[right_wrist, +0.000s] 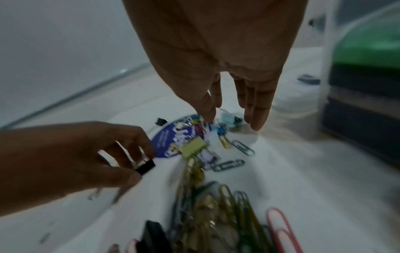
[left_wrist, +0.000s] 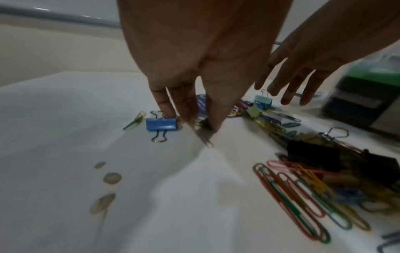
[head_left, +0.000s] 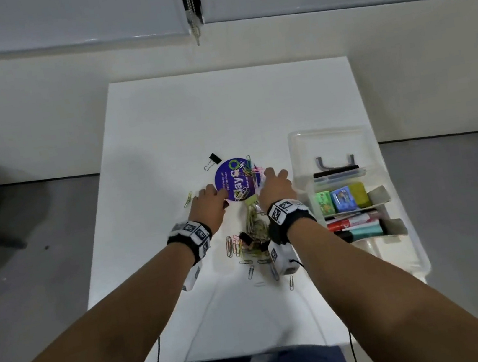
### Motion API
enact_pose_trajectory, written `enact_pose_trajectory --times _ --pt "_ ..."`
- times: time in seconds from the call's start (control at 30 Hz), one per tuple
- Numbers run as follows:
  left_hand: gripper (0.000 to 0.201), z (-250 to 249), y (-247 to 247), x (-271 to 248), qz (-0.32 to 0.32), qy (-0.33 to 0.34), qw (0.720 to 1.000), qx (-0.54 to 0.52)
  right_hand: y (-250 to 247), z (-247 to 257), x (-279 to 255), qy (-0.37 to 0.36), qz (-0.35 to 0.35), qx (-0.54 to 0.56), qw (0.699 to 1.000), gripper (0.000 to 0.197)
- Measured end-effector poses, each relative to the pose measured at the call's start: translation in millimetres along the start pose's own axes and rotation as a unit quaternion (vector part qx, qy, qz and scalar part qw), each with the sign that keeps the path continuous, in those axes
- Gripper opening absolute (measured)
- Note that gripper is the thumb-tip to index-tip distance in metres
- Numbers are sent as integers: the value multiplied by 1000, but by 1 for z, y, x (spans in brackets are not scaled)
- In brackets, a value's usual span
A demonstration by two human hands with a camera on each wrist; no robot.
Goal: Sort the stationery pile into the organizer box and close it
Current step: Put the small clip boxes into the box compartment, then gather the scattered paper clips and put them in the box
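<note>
The stationery pile (head_left: 250,235) of coloured paper clips and binder clips lies mid-table, near a round purple sticker (head_left: 231,179). My left hand (head_left: 212,197) reaches down at the sticker's left edge and pinches a small black binder clip (right_wrist: 146,166) between thumb and fingers. A blue binder clip (left_wrist: 161,126) lies just left of those fingers. My right hand (head_left: 275,180) hovers with straight fingers over a light blue binder clip (right_wrist: 228,118), holding nothing. The clear organizer box (head_left: 397,253) stands open at the right with markers and small coloured boxes in it.
Another black binder clip (head_left: 215,158) lies beyond the sticker. A yellow-green binder clip (right_wrist: 193,147) sits on the sticker's near edge. Long paper clips (left_wrist: 292,196) lie near my left wrist. The box's lid (head_left: 328,142) stands up behind it. Cables hang off the table's front edge.
</note>
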State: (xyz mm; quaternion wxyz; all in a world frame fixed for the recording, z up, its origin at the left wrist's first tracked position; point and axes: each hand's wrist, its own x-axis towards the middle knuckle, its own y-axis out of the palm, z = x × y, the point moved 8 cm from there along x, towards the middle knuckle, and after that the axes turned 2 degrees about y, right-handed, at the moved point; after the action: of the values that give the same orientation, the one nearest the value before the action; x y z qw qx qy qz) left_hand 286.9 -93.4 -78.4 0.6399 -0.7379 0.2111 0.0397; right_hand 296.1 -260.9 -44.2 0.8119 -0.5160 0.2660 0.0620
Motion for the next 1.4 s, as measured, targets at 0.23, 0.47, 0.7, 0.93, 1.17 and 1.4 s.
enact_pose_trajectory --times 0.23,0.47,0.7,0.93,1.17,1.4 --pt "22 -10 6 -9 -36 58 995 -67 14 -27 23 17 -45 39 998 29" --pt "19 16 -33 -22 -108 17 964 -242 21 -52 9 88 -91 461 878 39" --pt "25 39 -11 -30 -27 -68 976 -203 34 -28 -4 94 -24 435 895 23" --pt "26 35 6 -35 3 -89 982 -167 57 -7 2 -1 18 104 994 47" --pt "24 17 -21 -44 -54 -60 977 -196 31 -15 -16 -22 -33 297 954 29" --pt "20 -43 -61 -54 -79 -31 939 -332 -13 -37 -51 -21 33 532 846 26"
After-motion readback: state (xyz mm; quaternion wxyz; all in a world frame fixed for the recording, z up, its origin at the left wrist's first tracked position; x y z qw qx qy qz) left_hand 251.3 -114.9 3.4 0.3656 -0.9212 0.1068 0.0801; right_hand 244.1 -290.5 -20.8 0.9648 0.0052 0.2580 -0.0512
